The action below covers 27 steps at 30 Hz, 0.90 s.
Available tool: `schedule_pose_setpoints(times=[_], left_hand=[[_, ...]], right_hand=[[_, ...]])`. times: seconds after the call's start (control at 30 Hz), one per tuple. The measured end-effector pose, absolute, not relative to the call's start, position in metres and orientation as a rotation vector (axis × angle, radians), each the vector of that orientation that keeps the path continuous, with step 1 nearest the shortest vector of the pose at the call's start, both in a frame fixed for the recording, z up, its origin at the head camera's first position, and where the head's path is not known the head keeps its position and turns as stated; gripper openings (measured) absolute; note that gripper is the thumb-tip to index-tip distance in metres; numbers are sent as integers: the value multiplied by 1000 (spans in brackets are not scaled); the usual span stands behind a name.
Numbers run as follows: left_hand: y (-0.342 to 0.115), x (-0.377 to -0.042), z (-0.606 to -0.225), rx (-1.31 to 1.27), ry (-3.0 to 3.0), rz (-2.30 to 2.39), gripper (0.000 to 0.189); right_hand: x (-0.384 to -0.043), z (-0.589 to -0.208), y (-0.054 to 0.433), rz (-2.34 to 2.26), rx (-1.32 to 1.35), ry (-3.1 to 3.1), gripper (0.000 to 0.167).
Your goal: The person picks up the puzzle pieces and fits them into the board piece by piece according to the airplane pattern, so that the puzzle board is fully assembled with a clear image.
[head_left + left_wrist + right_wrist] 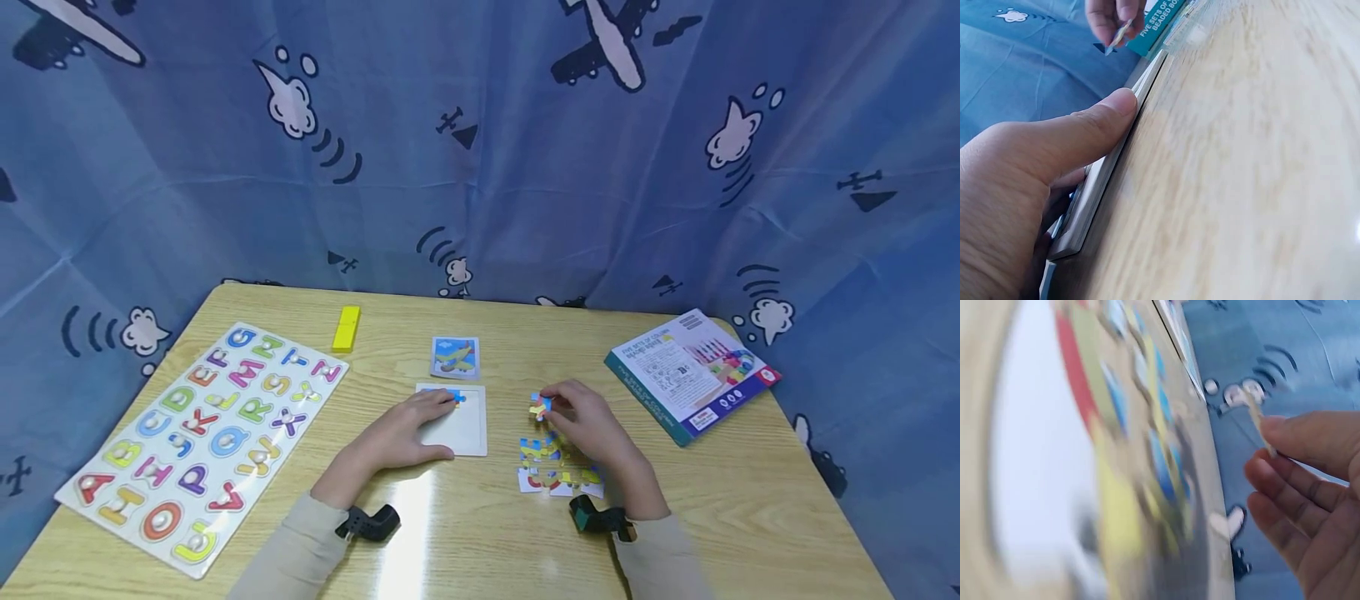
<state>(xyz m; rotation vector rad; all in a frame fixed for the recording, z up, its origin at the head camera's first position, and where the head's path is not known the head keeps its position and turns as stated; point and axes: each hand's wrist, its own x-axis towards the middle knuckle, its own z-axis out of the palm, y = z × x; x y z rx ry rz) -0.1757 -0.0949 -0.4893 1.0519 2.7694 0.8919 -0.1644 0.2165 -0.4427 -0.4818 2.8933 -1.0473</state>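
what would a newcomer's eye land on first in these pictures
Probably the big white alphabet board with its bright letters, slanting across the left side of the table. Next might be the right hand pinching a small puzzle piece near other pieces, while the left hand rests on a white tray. Behind the table hangs a blue curtain printed with planes.

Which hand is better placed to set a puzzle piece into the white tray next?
Probably the right hand: it pinches a puzzle piece, while the left hand rests on the white tray.
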Motion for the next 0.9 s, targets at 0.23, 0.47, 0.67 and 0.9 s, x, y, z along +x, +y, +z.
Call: schedule_pose_setpoints(times=[0.23, 0.47, 0.67, 0.9], left_hand=[[-95, -176, -489, 1044, 2769, 885, 76], [-95, -177, -490, 1046, 2762, 888, 76], [-95, -176, -489, 1048, 2757, 887, 75], [-95, -177, -490, 1063, 2761, 880, 76]], right_hand=[[-169, -441, 181, -1034, -633, 2905, 26], [-177, -437, 154, -1041, -656, 2901, 25], [-185, -438, 138, -1065, -646, 2875, 25], [-193, -442, 124, -980, -542, 2897, 23]])
